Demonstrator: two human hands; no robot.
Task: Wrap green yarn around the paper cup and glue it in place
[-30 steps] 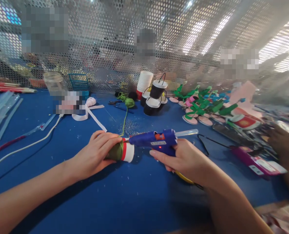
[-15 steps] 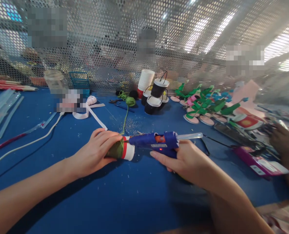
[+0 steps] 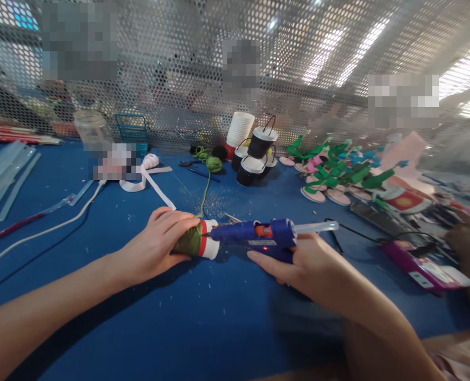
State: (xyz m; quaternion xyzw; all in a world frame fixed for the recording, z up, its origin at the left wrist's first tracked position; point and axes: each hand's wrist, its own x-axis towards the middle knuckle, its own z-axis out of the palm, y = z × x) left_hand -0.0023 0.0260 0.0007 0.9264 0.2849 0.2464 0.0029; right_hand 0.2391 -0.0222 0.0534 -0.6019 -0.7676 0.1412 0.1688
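Observation:
My left hand (image 3: pixel 161 235) is wrapped round a paper cup (image 3: pixel 210 248) lying on its side, its white rim end pointing right. Green yarn (image 3: pixel 193 239) covers much of the cup, leaving a red band and the white end bare. In my right hand (image 3: pixel 298 262) is a blue hot glue gun (image 3: pixel 254 235), with a clear glue stick (image 3: pixel 318 227) sticking out of its back and a small red light glowing. The gun's nozzle meets the cup at the edge of the yarn. From the cup a strand runs back to a green yarn ball (image 3: pixel 214 164).
Black-wrapped cups with handles (image 3: pixel 251 170) and a white cup stack (image 3: pixel 240 127) stand at the back. Green paper plants (image 3: pixel 330 174) are at right, near a purple box (image 3: pixel 421 267) and another person's hand (image 3: pixel 467 235). White ribbon (image 3: pixel 159 190) and glue sticks (image 3: pixel 5 174) lie left.
The glue gun has shifted slightly right and tilted a little, its nozzle still at the yarn's edge. My left hand keeps its hold on the cup.

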